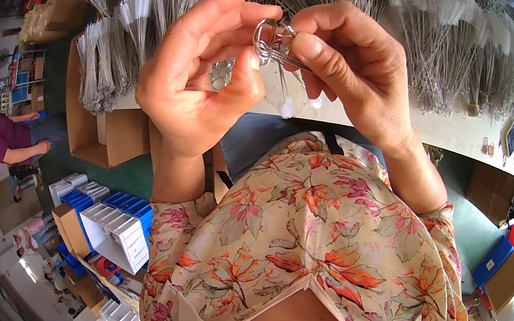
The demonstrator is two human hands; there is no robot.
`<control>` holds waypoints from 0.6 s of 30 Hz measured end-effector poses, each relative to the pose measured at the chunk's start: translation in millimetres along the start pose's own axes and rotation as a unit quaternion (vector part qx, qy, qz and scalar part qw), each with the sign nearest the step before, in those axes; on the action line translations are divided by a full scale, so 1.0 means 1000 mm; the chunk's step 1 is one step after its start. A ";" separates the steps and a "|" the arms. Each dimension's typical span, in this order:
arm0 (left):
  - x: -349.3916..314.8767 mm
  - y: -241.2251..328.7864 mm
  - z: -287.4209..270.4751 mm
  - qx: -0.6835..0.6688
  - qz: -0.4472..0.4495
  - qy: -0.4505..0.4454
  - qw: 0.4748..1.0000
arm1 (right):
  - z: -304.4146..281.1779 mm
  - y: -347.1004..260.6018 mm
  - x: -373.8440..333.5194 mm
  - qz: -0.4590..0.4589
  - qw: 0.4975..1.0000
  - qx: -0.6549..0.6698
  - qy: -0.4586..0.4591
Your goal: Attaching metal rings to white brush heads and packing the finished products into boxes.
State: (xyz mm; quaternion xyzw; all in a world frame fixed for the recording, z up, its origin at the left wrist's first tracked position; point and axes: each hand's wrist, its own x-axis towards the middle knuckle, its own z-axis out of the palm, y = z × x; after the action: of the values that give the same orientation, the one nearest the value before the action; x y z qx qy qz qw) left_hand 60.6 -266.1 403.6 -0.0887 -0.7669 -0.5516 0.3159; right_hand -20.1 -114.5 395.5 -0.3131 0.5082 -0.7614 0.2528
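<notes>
My left hand is raised over the table's near edge, its thumb and index finger closed around a shiny metal ring. Several wire-handled brushes hang from the ring by looped ends, their small white tips pointing down. From the other side, my right hand pinches thumb and index finger at the ring and the wire loops; exactly what lies between those fingertips is partly hidden. More metal rings lie on the table behind my left hand.
Bundles of white-tipped wire brushes cover the back of the white table. An open cardboard box stands at the left. White and blue bins sit lower left; a person in a purple shirt is farther left.
</notes>
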 end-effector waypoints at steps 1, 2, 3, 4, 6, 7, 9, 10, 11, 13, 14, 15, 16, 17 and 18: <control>0.000 0.001 0.000 0.000 0.001 -0.001 1.000 | 0.001 -0.001 0.001 0.010 1.000 0.015 0.002; -0.001 0.002 0.001 0.007 -0.005 -0.007 1.000 | 0.002 -0.001 0.002 0.009 1.000 0.015 0.003; -0.001 0.003 0.001 0.015 -0.013 -0.013 1.000 | 0.003 0.000 0.003 0.002 1.000 -0.027 0.014; -0.001 0.003 0.001 0.015 -0.012 -0.013 1.000 | 0.003 0.000 0.004 -0.005 0.997 -0.069 0.025; 0.000 0.003 0.001 0.033 -0.007 -0.030 0.999 | 0.002 0.001 0.004 -0.006 0.998 -0.061 0.020; 0.001 0.004 0.000 0.033 -0.006 -0.030 0.999 | 0.001 0.001 0.004 -0.006 0.998 -0.053 0.015; 0.003 0.004 0.000 0.056 0.003 -0.049 0.997 | -0.004 -0.004 0.004 0.024 0.999 -0.037 -0.010; 0.004 0.003 0.000 0.056 0.003 -0.049 0.997 | -0.006 -0.005 0.005 0.054 0.998 -0.021 -0.035; 0.004 0.002 0.001 0.055 0.009 -0.047 0.997 | -0.008 -0.005 0.006 0.054 0.998 -0.021 -0.035; 0.003 0.001 0.002 0.052 0.015 -0.047 0.997 | -0.013 -0.004 0.009 0.072 0.995 0.022 -0.066; 0.003 0.001 0.002 0.060 0.015 -0.049 0.997 | -0.016 -0.005 0.010 0.072 0.995 0.022 -0.064; 0.002 0.002 0.002 0.069 0.015 -0.049 0.996 | -0.018 -0.007 0.012 0.089 0.994 0.010 -0.068; 0.002 0.000 0.004 0.069 0.015 -0.049 0.996 | -0.019 -0.010 0.013 0.105 0.992 -0.002 -0.072; 0.001 -0.005 0.007 0.066 0.043 -0.026 0.997 | -0.019 -0.012 0.013 0.105 0.992 -0.002 -0.072; 0.000 -0.008 0.009 0.064 0.071 -0.004 0.995 | -0.019 -0.015 0.013 0.112 0.991 -0.034 -0.056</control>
State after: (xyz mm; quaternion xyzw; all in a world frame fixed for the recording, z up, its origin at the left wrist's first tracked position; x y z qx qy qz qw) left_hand 52.7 -261.4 395.5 -0.1248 -0.7935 -0.4773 0.3564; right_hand -43.9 -106.8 406.9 -0.3048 0.5510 -0.6915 0.3540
